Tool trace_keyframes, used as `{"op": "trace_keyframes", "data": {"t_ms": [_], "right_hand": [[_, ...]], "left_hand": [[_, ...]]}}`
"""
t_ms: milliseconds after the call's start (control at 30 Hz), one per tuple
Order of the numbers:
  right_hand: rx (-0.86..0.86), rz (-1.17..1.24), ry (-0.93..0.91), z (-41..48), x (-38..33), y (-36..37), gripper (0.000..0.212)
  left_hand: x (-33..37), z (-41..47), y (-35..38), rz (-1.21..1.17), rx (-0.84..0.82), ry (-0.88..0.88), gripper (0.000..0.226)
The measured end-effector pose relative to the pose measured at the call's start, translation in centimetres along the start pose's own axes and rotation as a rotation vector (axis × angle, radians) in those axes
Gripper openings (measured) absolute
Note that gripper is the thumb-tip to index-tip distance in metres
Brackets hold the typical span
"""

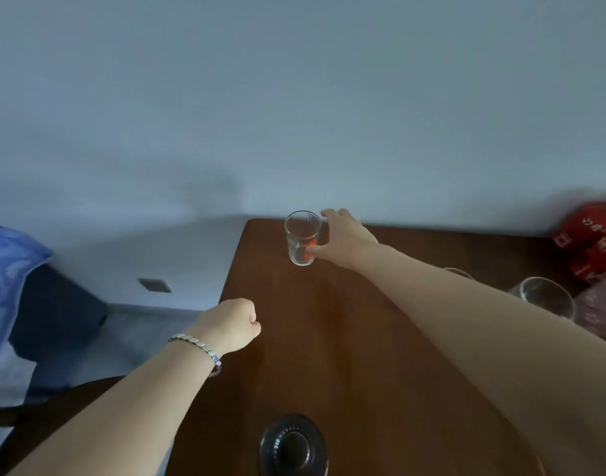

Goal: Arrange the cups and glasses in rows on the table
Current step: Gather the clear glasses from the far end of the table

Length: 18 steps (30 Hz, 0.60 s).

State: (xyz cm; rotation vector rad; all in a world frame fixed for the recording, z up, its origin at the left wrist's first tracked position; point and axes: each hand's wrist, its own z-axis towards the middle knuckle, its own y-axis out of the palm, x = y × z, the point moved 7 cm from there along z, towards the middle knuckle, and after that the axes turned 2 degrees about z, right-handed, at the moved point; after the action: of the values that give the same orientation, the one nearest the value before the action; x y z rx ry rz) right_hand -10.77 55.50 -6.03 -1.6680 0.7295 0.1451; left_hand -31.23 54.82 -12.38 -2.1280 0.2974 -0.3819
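A small clear glass (pixel 302 238) with a red print stands upright near the far left corner of the brown table (pixel 346 338). My right hand (pixel 346 238) reaches to it from the right, thumb against its lower side and fingers curved behind its rim. My left hand (pixel 231 324) is a closed fist holding nothing, hovering at the table's left edge. Under my right forearm, at the right, are a wide clear glass (pixel 542 293), the rim of another glass (pixel 461 271) and a pink mug (pixel 600 307).
Red packages (pixel 590 242) lie at the table's far right against the wall. A dark ribbed glass object (pixel 293 444) stands at the near edge. Left of the table are a grey floor, a dark box and blue fabric (pixel 6 269).
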Motion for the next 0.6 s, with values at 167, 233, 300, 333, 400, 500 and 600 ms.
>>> {"op": "trace_keyframes", "data": {"t_ms": [167,233,300,333,400,500,600], "right_hand": [[0.013,-0.042,0.003,2.8,-1.7,2.7,0.086],[0.003,-0.041,-0.006,3.4,-1.7,3.4,0.083],[0.026,0.009,0.019,3.5,-1.3,3.2,0.077],[0.045,0.027,0.036,3.4,-1.0,2.8,0.075],[0.066,0.014,0.051,2.6,-0.6,2.2,0.075],[0.044,-0.049,0.029,0.2,0.5,1.7,0.072],[0.008,-0.091,0.017,-3.9,2.1,1.2,0.069]], "left_hand": [[-2.1,1.3,0.0,-0.024,-0.005,-0.005,0.023],[-2.5,1.7,0.1,-0.037,-0.005,-0.002,0.023],[-2.8,2.0,0.2,-0.054,-0.007,0.002,0.023],[-2.9,2.0,0.3,-0.064,-0.009,0.004,0.022],[-2.8,1.9,0.5,-0.067,-0.017,0.008,0.021],[-1.7,1.1,0.1,-0.039,-0.023,0.033,0.022],[0.0,-0.2,-1.1,0.002,-0.008,0.059,0.023]]}}
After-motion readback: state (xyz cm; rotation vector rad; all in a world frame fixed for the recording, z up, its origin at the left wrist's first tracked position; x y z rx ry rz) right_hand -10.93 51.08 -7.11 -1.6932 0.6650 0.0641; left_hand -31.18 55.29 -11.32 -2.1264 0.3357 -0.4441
